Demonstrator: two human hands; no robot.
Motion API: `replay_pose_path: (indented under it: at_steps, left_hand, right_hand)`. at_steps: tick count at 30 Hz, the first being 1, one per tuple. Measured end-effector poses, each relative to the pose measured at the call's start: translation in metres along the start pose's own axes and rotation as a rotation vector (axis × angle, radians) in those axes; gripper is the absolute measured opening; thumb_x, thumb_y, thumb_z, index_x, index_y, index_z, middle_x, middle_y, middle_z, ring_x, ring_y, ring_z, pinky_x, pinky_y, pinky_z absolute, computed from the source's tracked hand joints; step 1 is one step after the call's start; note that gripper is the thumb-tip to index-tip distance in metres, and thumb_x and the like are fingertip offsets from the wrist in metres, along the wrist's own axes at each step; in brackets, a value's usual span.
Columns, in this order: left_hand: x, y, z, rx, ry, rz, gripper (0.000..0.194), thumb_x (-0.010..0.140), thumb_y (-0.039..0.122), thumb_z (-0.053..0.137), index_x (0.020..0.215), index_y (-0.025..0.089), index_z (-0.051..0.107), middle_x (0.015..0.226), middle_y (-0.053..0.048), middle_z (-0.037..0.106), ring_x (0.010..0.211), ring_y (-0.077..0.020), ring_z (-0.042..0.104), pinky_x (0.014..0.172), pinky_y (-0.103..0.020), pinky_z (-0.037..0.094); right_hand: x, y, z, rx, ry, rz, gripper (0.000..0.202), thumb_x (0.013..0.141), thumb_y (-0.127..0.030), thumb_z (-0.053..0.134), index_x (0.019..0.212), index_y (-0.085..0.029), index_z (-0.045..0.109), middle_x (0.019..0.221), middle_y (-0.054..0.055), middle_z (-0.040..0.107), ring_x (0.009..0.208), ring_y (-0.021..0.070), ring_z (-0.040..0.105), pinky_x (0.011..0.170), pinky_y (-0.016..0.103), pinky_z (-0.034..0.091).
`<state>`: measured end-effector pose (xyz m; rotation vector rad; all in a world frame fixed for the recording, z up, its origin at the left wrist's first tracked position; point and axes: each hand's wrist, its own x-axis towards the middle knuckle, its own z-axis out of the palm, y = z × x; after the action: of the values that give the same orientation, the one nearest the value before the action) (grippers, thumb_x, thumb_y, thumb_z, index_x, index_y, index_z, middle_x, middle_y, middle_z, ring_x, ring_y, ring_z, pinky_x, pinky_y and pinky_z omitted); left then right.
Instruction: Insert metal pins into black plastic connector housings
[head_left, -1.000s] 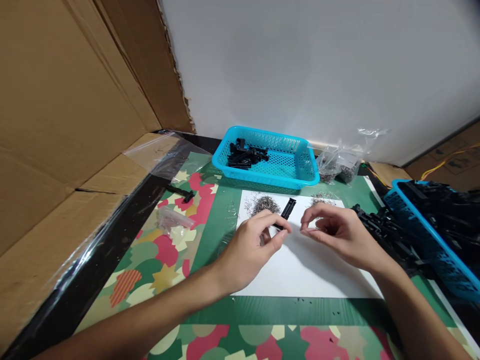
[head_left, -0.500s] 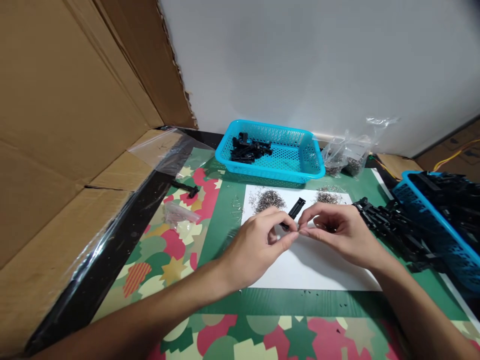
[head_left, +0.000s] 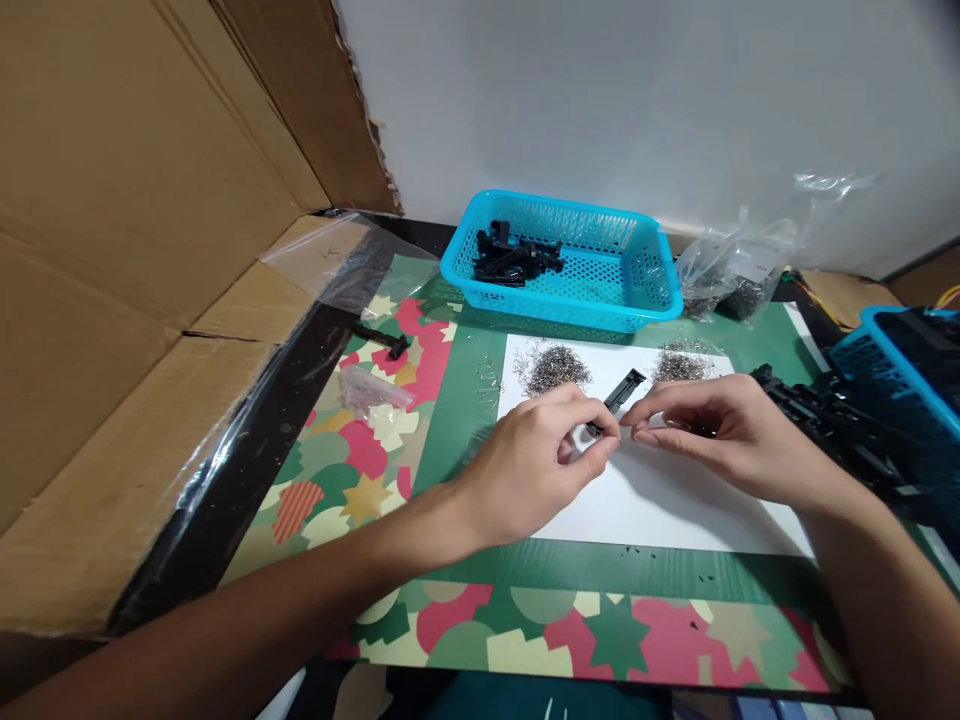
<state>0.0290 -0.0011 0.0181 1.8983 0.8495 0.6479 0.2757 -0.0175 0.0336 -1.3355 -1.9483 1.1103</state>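
Observation:
My left hand (head_left: 544, 455) is closed, with its fingertips over the near end of a slim black plastic part (head_left: 624, 388). The part slants up and away above the white sheet (head_left: 592, 510). Close by on the right, my right hand (head_left: 720, 435) has its thumb and forefinger drawn together in a pinch. Whatever sits between those fingertips is too small to make out. Beyond my hands, two piles of tiny metal pieces lie on the sheet, a left pile (head_left: 556, 368) and a right pile (head_left: 681, 362).
A blue basket (head_left: 562, 313) with some black parts stands at the back. Many black parts (head_left: 825, 425) lie heaped at right, beside another blue basket (head_left: 874, 345). Clear bags (head_left: 739, 270) stand behind. A lone black part (head_left: 382, 340) and a small plastic bag (head_left: 371, 390) lie left.
The view has shifted, so the table's front edge now shows. My right fingertips have drawn slightly apart from my left ones. The black part stays at my left hand.

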Motion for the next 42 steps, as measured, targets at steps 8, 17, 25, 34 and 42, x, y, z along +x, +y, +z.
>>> replay_pose_path:
  at_steps: [8,17,25,34,42]
  left_hand:
    - [-0.001,-0.004,0.002,0.058,-0.015,0.041,0.011,0.104,0.024,0.064,0.106,0.02,0.074,0.1,0.001,0.063,0.071,-0.0094,0.055,0.07,-0.027,0.045]
    - [-0.001,-0.006,0.002,0.064,-0.02,0.037,0.01,0.103,0.025,0.065,0.106,0.021,0.074,0.101,0.0,0.064,0.077,-0.0108,0.059,0.072,-0.027,0.045]
    - [-0.001,-0.001,0.001,-0.066,0.034,0.015,0.017,0.105,0.032,0.061,0.102,0.02,0.074,0.099,0.0,0.065,0.072,-0.0098,0.055,0.07,-0.025,0.046]
    - [0.0,-0.002,0.0,-0.103,0.057,-0.005,0.018,0.106,0.032,0.06,0.1,0.019,0.071,0.096,0.001,0.061,0.077,-0.0109,0.055,0.07,-0.025,0.044]
    - [0.0,-0.004,-0.001,-0.147,0.062,-0.071,0.025,0.109,0.039,0.055,0.099,0.02,0.069,0.095,0.001,0.058,0.078,-0.0111,0.055,0.067,-0.024,0.042]
  right_hand:
    - [0.004,0.001,0.009,0.11,0.047,0.055,0.023,0.094,-0.043,0.077,0.098,-0.022,0.084,0.094,0.007,0.081,0.073,0.019,0.069,0.055,0.027,0.05]
    - [0.003,0.002,0.01,0.199,0.133,0.032,0.017,0.088,-0.039,0.084,0.09,-0.023,0.083,0.09,0.006,0.079,0.075,0.0177,0.069,0.058,0.026,0.052]
    - [0.005,0.003,0.017,0.24,0.149,-0.019,0.008,0.089,-0.031,0.084,0.094,-0.025,0.083,0.093,0.004,0.079,0.079,0.0177,0.07,0.06,0.025,0.052]
    - [0.004,-0.005,0.025,0.038,0.197,-0.058,0.014,0.097,-0.035,0.075,0.093,-0.023,0.08,0.087,0.002,0.078,0.059,0.0116,0.056,0.052,0.026,0.04]
    - [0.001,-0.014,0.036,-0.292,0.29,-0.271,0.012,0.1,-0.018,0.063,0.096,-0.022,0.073,0.073,0.001,0.069,0.053,0.0112,0.047,0.051,0.027,0.036]
